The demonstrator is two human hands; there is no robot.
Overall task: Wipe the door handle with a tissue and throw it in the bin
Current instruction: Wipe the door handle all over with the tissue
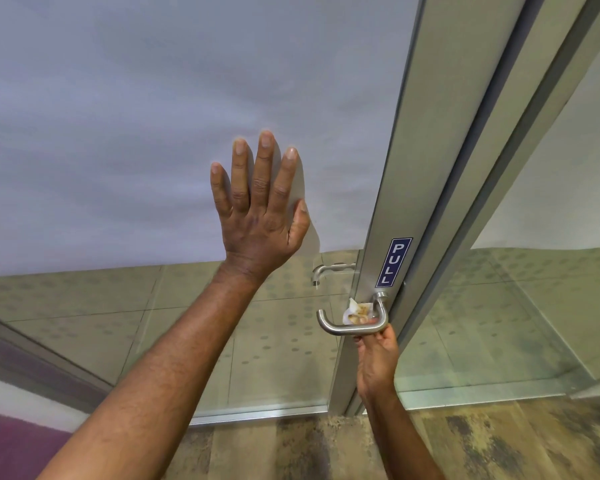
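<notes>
So your left hand (257,216) is flat on the frosted part of the glass door (118,116), fingers (261,168) spread wide and pointing up, palm pressed on the pane a bit left of the metal door frame (426,150). It's empty, just braced there.

Your right hand (374,358) comes up from below, near the frame's lower stretch, and it's got the tissue (359,311) bunched up against the door handle (347,327). The fingers of that hand are curled around the underside of the handle bar, pinching the tissue onto it, so the white wad sits in the loop between the bar and the frame, right where the handle bends back toward the door. You can see some fingertips through or over the paper, but how tight the grip is, hard to say from this angle.

The handle is a brushed steel lever, bar running leftward from the frame with a hooked end. Just above it on the frame there's a blue PULL sticker (394,262), reading vertically. A second handle (329,271) shows through the clear lower glass on the far side of the door, left of the frame.

Below is patchy brown floor (499,445).
</notes>
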